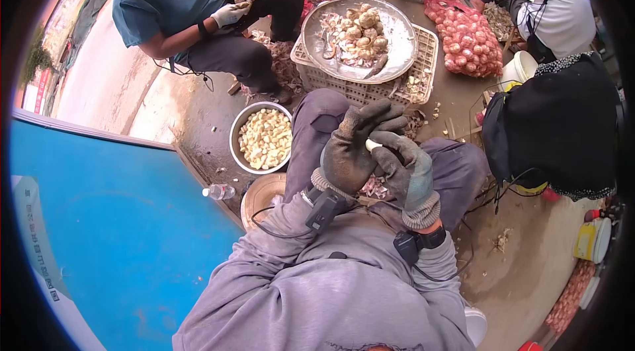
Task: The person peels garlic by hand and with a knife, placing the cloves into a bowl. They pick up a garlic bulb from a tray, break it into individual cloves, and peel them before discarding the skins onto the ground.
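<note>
**One pale clove between two gloved hands**

The right hand (405,169) is nearly closed, pinching one pale clove (372,145) at its fingertips. The left hand (350,146) faces it, fingers loosely bent toward two o'clock; whether it also grips the clove cannot be told. Both wear dark, soiled gloves, and two black devices, (324,209) one per wrist, show no readable brand.

From the hands, one metal bowl (264,137) of pale cloves, too many to count, sits at nine o'clock. One round wooden stool (263,197) is at eight, with one clear bottle (219,191) just beyond; its label is illegible. At twelve, one round tray (397,53) with a heap of bulbs rests on one plastic crate (423,60). One red net sack (466,37) of bulbs lies at one.

At ten, one person (175,10) wears two pale gloves. The blue panel (119,219), between eight and nine, carries one line of Chinese characters (41,238), too warped to read fully. One yellow-labelled bucket (592,240) stands at four, its print unreadable.
</note>
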The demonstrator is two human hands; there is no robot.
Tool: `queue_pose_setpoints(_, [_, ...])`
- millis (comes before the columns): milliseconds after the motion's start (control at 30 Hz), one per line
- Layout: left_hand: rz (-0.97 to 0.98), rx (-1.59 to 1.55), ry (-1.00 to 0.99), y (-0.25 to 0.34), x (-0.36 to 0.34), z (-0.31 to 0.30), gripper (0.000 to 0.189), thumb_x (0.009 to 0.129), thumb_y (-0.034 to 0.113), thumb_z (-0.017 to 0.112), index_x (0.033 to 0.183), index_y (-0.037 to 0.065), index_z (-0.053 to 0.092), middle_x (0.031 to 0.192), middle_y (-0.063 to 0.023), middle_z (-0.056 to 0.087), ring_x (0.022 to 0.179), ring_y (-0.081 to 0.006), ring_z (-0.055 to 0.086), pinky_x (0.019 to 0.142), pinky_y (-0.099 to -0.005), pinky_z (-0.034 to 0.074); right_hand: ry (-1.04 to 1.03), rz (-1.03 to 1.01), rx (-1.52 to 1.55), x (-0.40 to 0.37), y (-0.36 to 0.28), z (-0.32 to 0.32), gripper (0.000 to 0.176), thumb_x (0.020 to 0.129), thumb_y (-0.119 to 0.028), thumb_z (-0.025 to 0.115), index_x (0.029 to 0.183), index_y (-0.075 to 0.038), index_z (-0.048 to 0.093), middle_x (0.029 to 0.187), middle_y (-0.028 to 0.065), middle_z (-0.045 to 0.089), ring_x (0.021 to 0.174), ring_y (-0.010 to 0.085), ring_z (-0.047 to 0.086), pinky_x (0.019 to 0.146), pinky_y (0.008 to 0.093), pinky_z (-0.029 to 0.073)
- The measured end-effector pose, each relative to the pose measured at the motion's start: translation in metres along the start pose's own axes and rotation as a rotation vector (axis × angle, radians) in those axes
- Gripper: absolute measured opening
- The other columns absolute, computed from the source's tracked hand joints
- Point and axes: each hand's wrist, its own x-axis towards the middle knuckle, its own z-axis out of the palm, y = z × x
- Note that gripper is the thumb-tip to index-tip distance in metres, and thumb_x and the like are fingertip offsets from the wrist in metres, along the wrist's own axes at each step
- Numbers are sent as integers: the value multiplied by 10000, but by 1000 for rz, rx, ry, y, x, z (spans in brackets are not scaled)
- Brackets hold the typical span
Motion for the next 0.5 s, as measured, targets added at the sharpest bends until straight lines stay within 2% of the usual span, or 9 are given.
queue_pose_setpoints(33, [14, 49, 44, -1, -2, 8, 639, 1048, 451, 520, 1444, -48, 478, 1430, -231, 549, 1352, -370, 514, 1127, -516, 433, 10, 4, 1, -2, 0, -2, 238, 945, -73, 728, 1171, 0, 709, 948, 34, 725, 743, 79, 637, 656, 247, 525])
queue_pose_setpoints(67, [180, 188, -119, -5, -6, 16, 526, 1061, 336, 544, 1416, -50, 508, 1403, -210, 574, 1333, -336, 532, 1115, -472, 443, 30, 61, 111, -3, -1, -5, 236, 949, -76, 726, 1171, 1, 710, 954, 28, 720, 737, 68, 628, 654, 230, 522])
queue_pose_setpoints(100, [169, 184, -127, -7, -7, 11, 526, 1061, 336, 544, 1416, -50, 508, 1403, -210, 574, 1333, -336, 532, 1115, -472, 443, 51, 114, 220, -4, -1, -10, 234, 953, -79, 725, 1172, 2, 711, 959, 22, 715, 731, 58, 619, 652, 212, 520])
queue_pose_setpoints(167, [81, 553, -61, -2, -9, -9, 442, 1031, 190, 601, 1395, -49, 525, 1389, -174, 586, 1280, -287, 573, 1070, -409, 473, 78, 116, 262, -6, 1, -22, 234, 953, -77, 721, 1163, 26, 707, 969, 44, 719, 716, 67, 621, 643, 210, 525])
queue_pose_setpoints(200, [71, 951, 31, 8, -16, 8, 351, 1049, 142, 557, 1339, -54, 568, 1277, -120, 648, 1167, -190, 612, 995, -331, 504, 66, 143, 323, -6, 2, -29, 237, 951, -85, 724, 1156, 34, 706, 956, 42, 718, 711, 67, 620, 638, 211, 523])
queue_pose_setpoints(300, [-191, 643, 77, 9, -22, 20, 343, 1019, 85, 601, 1327, -62, 582, 1265, -106, 659, 1157, -177, 614, 1008, -323, 495, -11, 198, 337, -6, -1, -47, 251, 949, -134, 740, 1135, 34, 712, 890, 25, 707, 702, 72, 617, 641, 219, 520])
queue_pose_setpoints(367, [-151, 1042, -8, 8, -21, 24, 386, 998, 43, 622, 1366, -58, 565, 1290, -99, 652, 1165, -163, 609, 1017, -318, 491, -75, 161, 302, -4, 11, -53, 252, 962, -165, 736, 1134, 18, 719, 901, 23, 704, 710, 69, 612, 650, 220, 517])
queue_pose_setpoints(433, [-265, 829, 115, 3, -20, 8, 424, 1000, 48, 628, 1406, -46, 548, 1311, -96, 646, 1184, -159, 599, 1020, -309, 486, -104, 166, 240, -2, 4, -56, 252, 974, -181, 725, 1133, 15, 720, 912, 22, 702, 735, 71, 614, 672, 228, 518])
queue_pose_setpoints(500, [-257, 932, 63, 7, -19, 18, 390, 1010, 46, 619, 1382, -57, 562, 1303, -79, 645, 1156, -148, 607, 982, -298, 497, -131, -13, 74, 2, 12, -59, 249, 982, -161, 711, 1146, 27, 711, 931, 30, 703, 768, 81, 624, 693, 237, 525])
